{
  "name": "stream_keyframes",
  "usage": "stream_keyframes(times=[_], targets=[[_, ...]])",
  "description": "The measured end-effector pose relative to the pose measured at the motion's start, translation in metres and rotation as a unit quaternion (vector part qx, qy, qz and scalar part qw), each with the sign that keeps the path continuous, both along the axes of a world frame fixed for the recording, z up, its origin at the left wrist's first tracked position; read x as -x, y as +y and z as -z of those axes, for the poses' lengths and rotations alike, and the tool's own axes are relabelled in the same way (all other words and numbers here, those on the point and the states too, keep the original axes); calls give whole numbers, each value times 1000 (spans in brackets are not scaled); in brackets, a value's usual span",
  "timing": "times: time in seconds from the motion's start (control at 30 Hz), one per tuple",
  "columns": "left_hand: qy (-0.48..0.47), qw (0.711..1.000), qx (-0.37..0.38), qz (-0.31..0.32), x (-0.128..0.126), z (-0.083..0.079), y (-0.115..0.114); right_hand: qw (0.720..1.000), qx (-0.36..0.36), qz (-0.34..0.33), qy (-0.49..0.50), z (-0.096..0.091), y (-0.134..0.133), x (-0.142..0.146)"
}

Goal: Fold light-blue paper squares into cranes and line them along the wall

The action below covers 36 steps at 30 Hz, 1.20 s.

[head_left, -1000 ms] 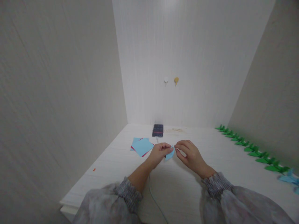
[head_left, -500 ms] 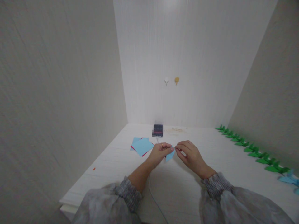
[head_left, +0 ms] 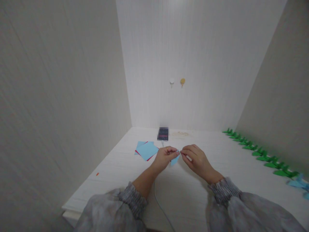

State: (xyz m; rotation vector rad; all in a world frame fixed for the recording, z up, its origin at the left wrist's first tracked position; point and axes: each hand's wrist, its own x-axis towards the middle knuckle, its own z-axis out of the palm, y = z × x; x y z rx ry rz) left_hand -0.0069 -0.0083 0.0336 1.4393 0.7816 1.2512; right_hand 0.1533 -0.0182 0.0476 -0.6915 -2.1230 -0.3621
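Note:
Between my two hands is a small piece of light blue folded paper. My left hand pinches it between thumb and fingers, covering part of it. At the paper's upper right corner, the thumb and fingertips of my right hand are closed in a pinch on its edge. To the left of my hands lies a loose stack of square paper sheets, light blue on top with red edges showing beneath.
A phone leans at the back, with a white cable running toward me. Green folded paper pieces line the right side, then light blue ones nearer. An orange scrap lies left. Two hooks hang on the wall.
Almost nothing differs. Both hands keep their pinch on the blue paper, which has tilted very slightly; the whole view has shifted a little.

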Motion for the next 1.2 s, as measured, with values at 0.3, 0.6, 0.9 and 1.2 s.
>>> stream_keyframes(times=[0.3, 0.6, 0.9, 1.2], targets=[[15, 1000, -14, -21, 0, 2, 1, 999, 33, -6, 25, 1, -1, 3], [17, 999, -32, -23, -1, 1, 0, 1000, 8, 2, 26, 0, -1, 2], [14, 999, -31, -28, -2, 0, -1, 1000, -4, 6, -4, 0, 0, 1], [8, 999, -41, -35, -1, 5, 1, 986, 133, -19, 96, 0, -2, 6]])
